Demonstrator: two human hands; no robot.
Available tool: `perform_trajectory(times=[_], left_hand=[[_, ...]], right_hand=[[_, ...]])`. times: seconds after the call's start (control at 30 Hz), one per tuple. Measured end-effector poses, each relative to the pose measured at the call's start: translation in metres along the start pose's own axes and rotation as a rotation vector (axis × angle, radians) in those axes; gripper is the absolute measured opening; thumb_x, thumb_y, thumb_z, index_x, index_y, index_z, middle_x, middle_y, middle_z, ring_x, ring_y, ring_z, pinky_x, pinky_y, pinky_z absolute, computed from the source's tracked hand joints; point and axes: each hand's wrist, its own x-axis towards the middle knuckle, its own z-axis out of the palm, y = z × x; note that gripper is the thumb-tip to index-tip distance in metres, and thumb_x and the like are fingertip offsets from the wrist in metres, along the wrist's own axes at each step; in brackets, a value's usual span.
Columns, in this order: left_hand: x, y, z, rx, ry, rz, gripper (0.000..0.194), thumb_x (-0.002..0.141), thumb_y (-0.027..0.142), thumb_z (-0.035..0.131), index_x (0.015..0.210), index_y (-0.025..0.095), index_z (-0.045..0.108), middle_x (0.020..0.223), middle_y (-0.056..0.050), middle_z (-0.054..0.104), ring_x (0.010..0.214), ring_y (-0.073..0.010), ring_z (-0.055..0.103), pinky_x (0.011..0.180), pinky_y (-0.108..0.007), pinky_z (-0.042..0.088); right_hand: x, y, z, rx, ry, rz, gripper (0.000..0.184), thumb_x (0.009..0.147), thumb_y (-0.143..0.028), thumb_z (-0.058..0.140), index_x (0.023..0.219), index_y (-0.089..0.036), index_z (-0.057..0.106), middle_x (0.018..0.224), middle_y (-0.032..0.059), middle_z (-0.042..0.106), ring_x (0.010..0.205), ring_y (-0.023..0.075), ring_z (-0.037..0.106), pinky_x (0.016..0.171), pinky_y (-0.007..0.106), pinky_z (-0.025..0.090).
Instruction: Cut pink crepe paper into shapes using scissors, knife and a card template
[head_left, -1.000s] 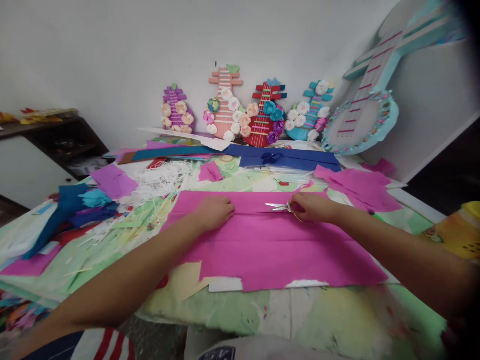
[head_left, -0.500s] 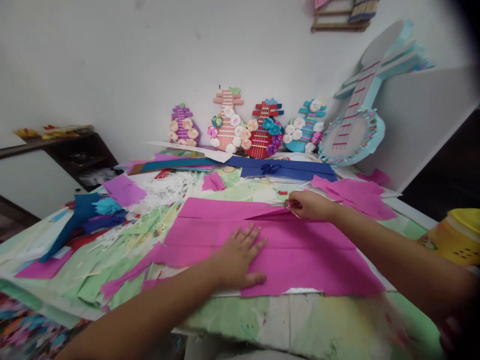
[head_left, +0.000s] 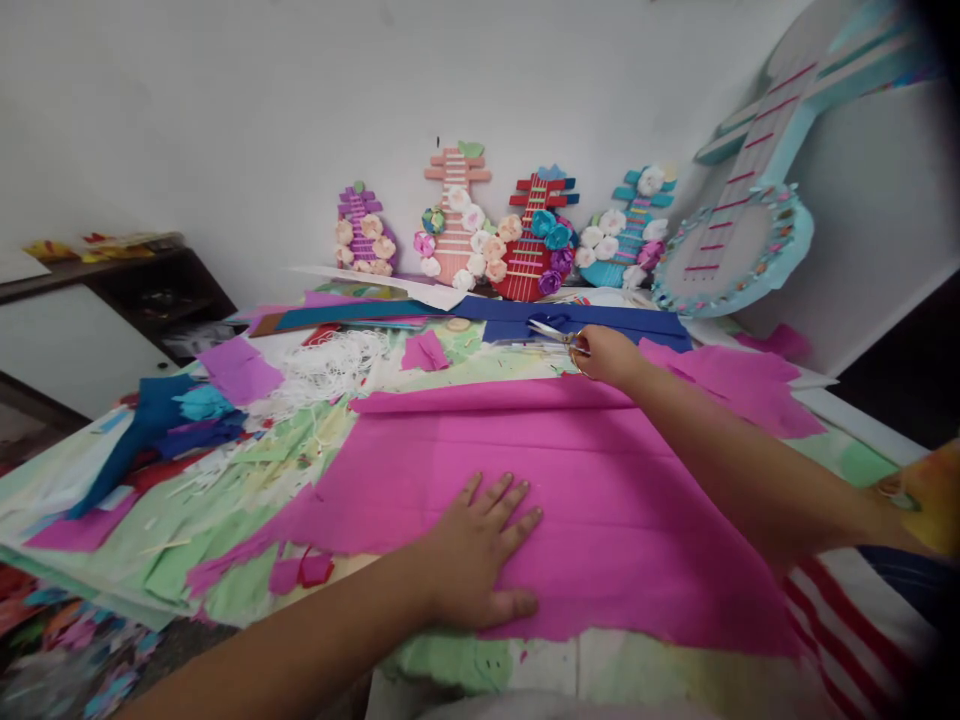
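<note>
A large sheet of bright pink crepe paper (head_left: 592, 500) lies across the table, with a narrow strip (head_left: 480, 394) along its far edge. My left hand (head_left: 487, 548) rests flat on the sheet's near part, fingers spread. Beyond the far edge, my right hand (head_left: 609, 356) is closed around the handles of a pair of scissors (head_left: 556, 333). Their blades point left, over a dark blue sheet (head_left: 637, 322). Whether the strip is cut loose or folded over, I cannot tell.
Decorated toy guitars (head_left: 529, 240) stand along the wall, and a larger pale blue one (head_left: 739, 220) leans at the right. White string (head_left: 337, 365) lies in a tangle at left, near teal and blue scraps (head_left: 161, 430). Pink pieces (head_left: 731, 385) lie right.
My left hand has left the strip and now lies flat nearer my body. My right hand has taken the scissors from the paper to beyond its far edge. The sheet has shifted towards me.
</note>
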Motion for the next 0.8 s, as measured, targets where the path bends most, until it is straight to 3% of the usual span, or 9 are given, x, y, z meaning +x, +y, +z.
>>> perform_trajectory(times=[0.13,0.23,0.33,0.47,0.6,0.8], left_hand=[[0.001,0.001,0.001,-0.001,-0.003,0.004,0.076,0.076,0.065,0.024,0.135,0.017,0.012,0.14,-0.017,0.001,0.127,-0.0324,-0.003,0.098,-0.055,0.004],[0.002,0.004,0.003,0.014,0.009,0.012,0.077,0.076,0.065,0.022,0.135,0.016,0.012,0.14,-0.017,0.002,0.127,-0.0328,-0.002,0.098,-0.056,0.004],[0.001,0.006,0.004,0.024,0.023,0.016,0.076,0.077,0.065,0.021,0.135,0.016,0.013,0.139,-0.018,0.004,0.127,-0.0325,-0.001,0.098,-0.055,0.003],[-0.002,0.006,0.005,0.011,0.047,0.02,0.076,0.076,0.065,0.023,0.135,0.017,0.012,0.139,-0.018,0.003,0.127,-0.0323,-0.001,0.098,-0.054,0.003],[-0.004,0.005,0.005,-0.022,0.065,0.031,0.078,0.075,0.066,0.022,0.134,0.016,0.014,0.139,-0.018,0.005,0.127,-0.032,-0.001,0.099,-0.054,0.003],[-0.007,0.007,0.009,-0.055,0.085,0.036,0.078,0.076,0.066,0.02,0.134,0.015,0.016,0.139,-0.018,0.006,0.127,-0.0321,-0.003,0.098,-0.055,0.001]], right_hand=[[-0.039,-0.024,0.017,0.027,-0.077,-0.11,0.028,0.068,-0.043,0.052,0.077,-0.017,0.055,0.079,0.0106,0.06,0.069,0.0192,0.054,0.056,0.026,0.033],[-0.048,-0.037,0.027,0.017,-0.086,-0.179,0.035,0.062,-0.043,0.059,0.081,-0.014,0.055,0.089,0.0156,0.058,0.084,0.0245,0.052,0.066,0.027,0.035],[-0.035,-0.038,0.031,0.007,-0.08,-0.201,0.024,0.07,-0.031,0.051,0.085,-0.012,0.054,0.094,0.0156,0.058,0.09,0.0232,0.05,0.071,0.027,0.034],[-0.011,-0.033,0.029,0.006,-0.126,-0.215,0.014,0.072,-0.022,0.045,0.08,-0.015,0.054,0.081,0.0083,0.062,0.071,0.0156,0.053,0.058,0.022,0.033],[0.009,-0.03,0.025,-0.015,-0.152,-0.232,0.011,0.071,-0.02,0.047,0.076,-0.017,0.056,0.078,0.0058,0.063,0.067,0.0138,0.054,0.054,0.021,0.031],[0.036,-0.032,0.02,-0.09,-0.109,-0.062,0.018,0.072,-0.023,0.047,0.08,-0.012,0.059,0.08,0.0144,0.063,0.072,0.0205,0.057,0.055,0.025,0.032]])
